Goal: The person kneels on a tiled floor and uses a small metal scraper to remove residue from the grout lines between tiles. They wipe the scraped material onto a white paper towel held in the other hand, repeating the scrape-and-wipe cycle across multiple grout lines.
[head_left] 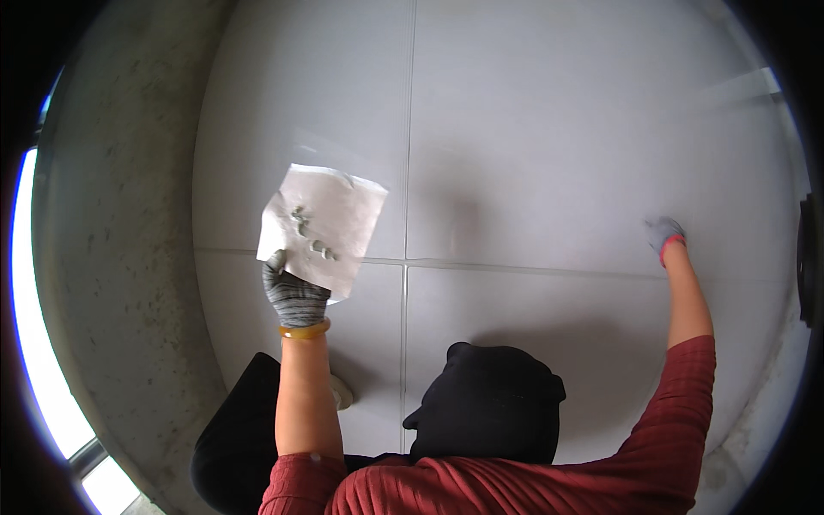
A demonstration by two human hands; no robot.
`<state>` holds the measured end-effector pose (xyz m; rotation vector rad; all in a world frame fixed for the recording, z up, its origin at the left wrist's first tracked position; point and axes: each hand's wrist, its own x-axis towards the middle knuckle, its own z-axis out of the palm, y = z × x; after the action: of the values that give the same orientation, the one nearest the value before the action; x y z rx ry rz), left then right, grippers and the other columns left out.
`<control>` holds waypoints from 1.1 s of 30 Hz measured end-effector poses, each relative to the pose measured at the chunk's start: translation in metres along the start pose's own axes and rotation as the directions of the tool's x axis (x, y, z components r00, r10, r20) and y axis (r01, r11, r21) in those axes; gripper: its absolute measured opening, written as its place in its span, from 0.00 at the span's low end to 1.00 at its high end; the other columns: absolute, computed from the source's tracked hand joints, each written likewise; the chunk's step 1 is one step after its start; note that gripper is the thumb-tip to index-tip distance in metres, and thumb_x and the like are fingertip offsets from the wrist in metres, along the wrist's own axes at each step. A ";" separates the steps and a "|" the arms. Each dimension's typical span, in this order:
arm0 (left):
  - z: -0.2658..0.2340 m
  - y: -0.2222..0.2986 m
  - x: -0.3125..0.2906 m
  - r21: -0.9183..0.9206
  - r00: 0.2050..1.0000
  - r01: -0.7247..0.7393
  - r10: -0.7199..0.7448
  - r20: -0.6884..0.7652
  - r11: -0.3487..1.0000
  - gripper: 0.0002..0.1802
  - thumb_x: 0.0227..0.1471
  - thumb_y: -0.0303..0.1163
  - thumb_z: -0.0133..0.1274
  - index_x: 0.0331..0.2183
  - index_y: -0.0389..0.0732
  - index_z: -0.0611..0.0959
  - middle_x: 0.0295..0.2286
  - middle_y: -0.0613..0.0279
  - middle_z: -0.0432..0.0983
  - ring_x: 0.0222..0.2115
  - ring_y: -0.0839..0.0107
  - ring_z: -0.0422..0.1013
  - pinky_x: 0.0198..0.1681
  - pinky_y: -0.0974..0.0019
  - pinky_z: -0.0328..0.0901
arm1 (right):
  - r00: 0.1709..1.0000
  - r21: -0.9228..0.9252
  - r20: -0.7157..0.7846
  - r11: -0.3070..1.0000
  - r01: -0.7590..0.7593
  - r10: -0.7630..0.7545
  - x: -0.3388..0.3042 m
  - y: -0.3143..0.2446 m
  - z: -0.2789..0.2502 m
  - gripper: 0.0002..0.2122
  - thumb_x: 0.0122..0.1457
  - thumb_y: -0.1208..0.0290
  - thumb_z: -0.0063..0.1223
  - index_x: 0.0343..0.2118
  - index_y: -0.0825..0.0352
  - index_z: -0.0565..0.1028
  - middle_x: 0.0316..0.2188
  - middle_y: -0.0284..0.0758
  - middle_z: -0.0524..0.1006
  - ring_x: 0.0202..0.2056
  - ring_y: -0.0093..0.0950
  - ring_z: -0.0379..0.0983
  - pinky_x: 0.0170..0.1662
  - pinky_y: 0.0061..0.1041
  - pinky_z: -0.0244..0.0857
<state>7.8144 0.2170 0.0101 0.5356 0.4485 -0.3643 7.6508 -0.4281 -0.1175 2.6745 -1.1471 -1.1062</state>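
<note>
My left hand (296, 292), in a grey knitted glove with an amber bangle at the wrist, is closed on the near edge of a sheet of pale paper (335, 210). The thumb lies on top of the sheet. Several small grey-green lumps (300, 225) rest on the paper in a broken line. Far out to the right, my right hand (666, 230) reaches over the grey tiles, in a grey glove with a red cuff. Its fingers are small and blurred, so whether they hold anything is unclear.
Large grey floor tiles (515, 103) with thin joints spread below me. A rough concrete wall or ledge (120, 215) curves along the left, with bright openings beyond. My black-clad knees (489, 403) and part of a light shoe (342, 393) are close in. A dark object (807, 262) stands at the right rim.
</note>
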 end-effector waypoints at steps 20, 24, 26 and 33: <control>-0.017 -0.013 0.009 -0.478 0.973 0.219 -0.155 0.171 0.850 0.37 0.43 0.40 0.48 0.56 0.38 0.61 0.53 0.47 0.59 0.53 0.51 0.58 0.57 0.49 0.51 | 0.363 0.661 -0.246 0.118 0.741 -0.899 -0.283 -0.390 -0.106 0.14 0.57 0.64 0.48 0.22 0.68 0.75 0.16 0.32 0.72 0.20 0.21 0.66 0.29 0.24 0.63; -0.029 -0.016 0.013 -0.428 0.958 0.203 -0.089 0.271 0.881 0.36 0.45 0.43 0.46 0.55 0.38 0.63 0.53 0.46 0.60 0.53 0.50 0.58 0.58 0.48 0.50 | 0.388 0.731 -0.193 0.132 0.670 -0.901 -0.280 -0.387 -0.094 0.15 0.56 0.61 0.50 0.21 0.68 0.75 0.13 0.30 0.69 0.18 0.19 0.61 0.26 0.23 0.60; -0.028 -0.017 0.014 -0.413 0.973 0.166 -0.079 0.219 0.895 0.35 0.45 0.42 0.46 0.54 0.37 0.63 0.53 0.46 0.60 0.53 0.50 0.58 0.57 0.48 0.50 | 0.364 0.746 -0.130 0.150 0.648 -0.922 -0.277 -0.384 -0.095 0.15 0.56 0.60 0.51 0.19 0.68 0.74 0.13 0.29 0.68 0.18 0.19 0.61 0.26 0.22 0.60; -0.015 -0.006 0.012 -0.488 0.995 0.085 -0.045 0.093 0.869 0.37 0.40 0.34 0.49 0.54 0.36 0.63 0.50 0.49 0.64 0.51 0.51 0.60 0.56 0.48 0.54 | 0.439 0.548 -0.003 0.366 0.752 -0.898 -0.285 -0.365 -0.098 0.13 0.55 0.65 0.48 0.19 0.67 0.75 0.13 0.34 0.70 0.17 0.25 0.64 0.27 0.27 0.61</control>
<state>7.8171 0.2184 -0.0101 0.0065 0.4636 -0.3185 7.8033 -0.0028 0.0221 3.7415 0.2150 -1.5029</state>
